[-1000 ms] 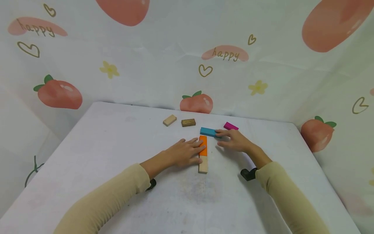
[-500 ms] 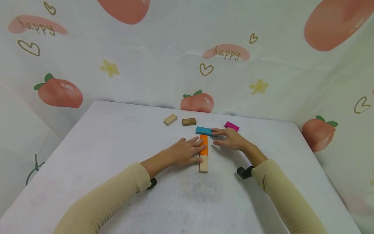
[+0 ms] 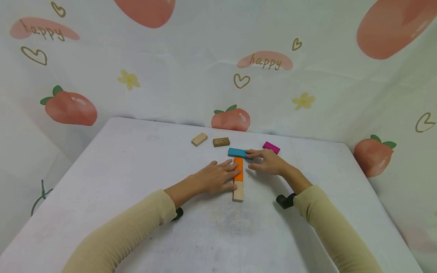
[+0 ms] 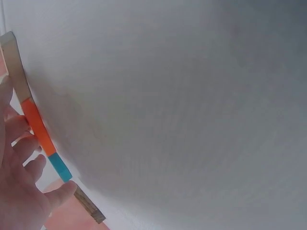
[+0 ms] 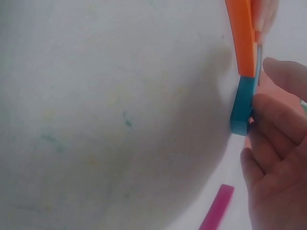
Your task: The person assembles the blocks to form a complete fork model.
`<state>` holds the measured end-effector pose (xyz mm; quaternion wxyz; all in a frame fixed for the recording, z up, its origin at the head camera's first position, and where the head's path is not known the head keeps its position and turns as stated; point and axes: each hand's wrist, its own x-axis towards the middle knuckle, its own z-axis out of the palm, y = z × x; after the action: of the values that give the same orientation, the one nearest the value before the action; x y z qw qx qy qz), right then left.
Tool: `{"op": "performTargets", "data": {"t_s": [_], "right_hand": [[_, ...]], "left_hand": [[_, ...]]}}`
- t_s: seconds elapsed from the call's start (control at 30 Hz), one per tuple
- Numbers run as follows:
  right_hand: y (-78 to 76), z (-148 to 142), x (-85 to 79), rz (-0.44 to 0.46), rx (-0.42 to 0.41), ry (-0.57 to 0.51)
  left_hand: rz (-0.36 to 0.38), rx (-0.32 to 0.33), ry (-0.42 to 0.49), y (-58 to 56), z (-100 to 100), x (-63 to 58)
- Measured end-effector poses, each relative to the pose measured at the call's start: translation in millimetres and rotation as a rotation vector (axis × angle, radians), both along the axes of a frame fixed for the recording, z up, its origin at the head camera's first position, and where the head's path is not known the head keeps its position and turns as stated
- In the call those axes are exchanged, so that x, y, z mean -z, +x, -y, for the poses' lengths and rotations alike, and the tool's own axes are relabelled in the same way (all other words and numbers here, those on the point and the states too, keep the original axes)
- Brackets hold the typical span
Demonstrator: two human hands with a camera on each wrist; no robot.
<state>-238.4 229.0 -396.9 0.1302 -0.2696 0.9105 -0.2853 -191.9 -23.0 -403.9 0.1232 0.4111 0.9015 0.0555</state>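
Note:
On the white table, an orange block lies end to end with a plain wooden block, forming a straight row. My left hand rests across these two, fingers spread and mostly straight. A blue block lies crosswise at the orange block's far end, like the bar of a T. The fingers of my right hand touch the blue block's right part and hide that end. In the right wrist view the blue block meets the orange block, and my right thumb stands apart from it.
A magenta block lies just beyond my right hand. Farther back are a dark brown wooden block and a pale wooden block. A printed cloth hangs behind the table's far edge.
My right hand has slid the blue block left, from the right side of the orange block's end to across it. The left hand has stayed in place on the row.

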Motion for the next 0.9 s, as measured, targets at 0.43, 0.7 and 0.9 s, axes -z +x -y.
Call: {"op": "performTargets", "data": {"t_s": [0.43,0.7,0.9], "right_hand": [[0.2,0.7,-0.3,-0.025,-0.03,0.027],[0.8,5.6,0.8,-0.018,-0.023,0.046],[3.4,8.5,-1.9,-0.014,-0.014,0.063]], "left_hand": [[0.007,0.005,0.002,-0.3,1.1,-0.7],[0.004,0.006,0.01,-0.2,1.7,-0.2],[0.01,0.008,0.009,-0.3,0.9,-0.3]]}}
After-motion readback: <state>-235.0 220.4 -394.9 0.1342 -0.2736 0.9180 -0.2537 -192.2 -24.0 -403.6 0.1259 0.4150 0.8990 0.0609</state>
